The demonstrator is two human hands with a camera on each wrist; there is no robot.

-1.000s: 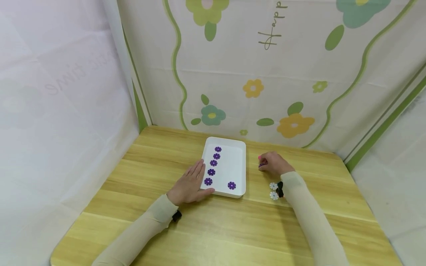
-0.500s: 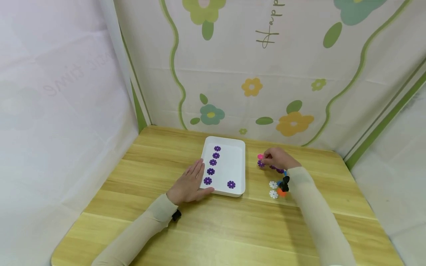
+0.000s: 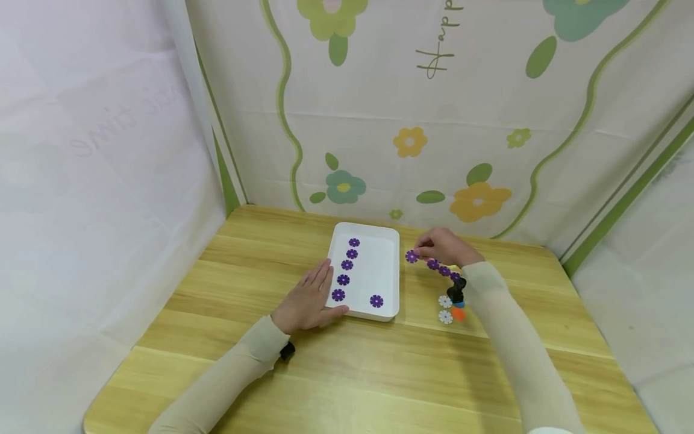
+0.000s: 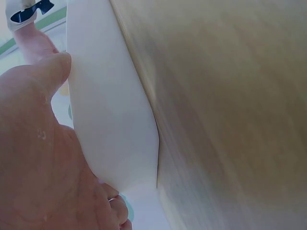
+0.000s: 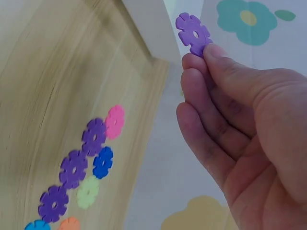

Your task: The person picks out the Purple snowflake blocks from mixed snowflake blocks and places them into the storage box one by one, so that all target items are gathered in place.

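My right hand (image 3: pixel 446 247) pinches a purple snowflake disc (image 5: pixel 194 33) between thumb and index finger, raised above the table to the right of the tray. My left hand (image 3: pixel 306 301) lies along the left wall and near corner of the white tray (image 3: pixel 393 271), fingers straight, thumb at the front rim. Inside the tray, several purple discs (image 3: pixel 347 265) form a column on the left side, and one more purple disc (image 3: pixel 376 301) sits at the near right. In the right wrist view, three purple discs (image 5: pixel 73 169) lie in a row on the table below the hand.
Beside the purple row lie a pink disc (image 5: pixel 115 122), a dark blue disc (image 5: pixel 103 163), a pale green disc (image 5: pixel 88 192) and an orange disc (image 3: pixel 458 314). Two white discs (image 3: pixel 445 308) are nearer the front. A flower-printed cloth (image 3: pixel 368 120) hangs behind the wooden table (image 3: pixel 347 386).
My right hand has lifted a purple disc off the table beside the pink one and carried it a little left toward the tray. The left hand stays in place.
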